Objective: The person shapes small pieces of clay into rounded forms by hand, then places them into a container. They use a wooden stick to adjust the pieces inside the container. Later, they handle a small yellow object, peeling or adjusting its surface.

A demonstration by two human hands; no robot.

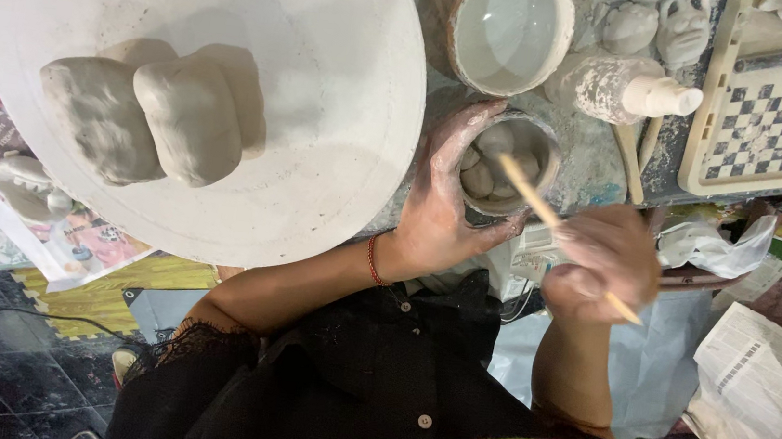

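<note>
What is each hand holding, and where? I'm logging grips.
Left hand cups the small cup by its side; right hand pinches the wooden stick near its back end.

My fingers (456, 149) are smeared pale grey with clay, and a red thread band (373, 259) circles my left wrist. The stick (547, 212) is light tan. Grey clay lumps (156, 108) sit on a white round board (329, 68); the tray (775, 115) is cream with a black-and-white checkered pattern
</note>
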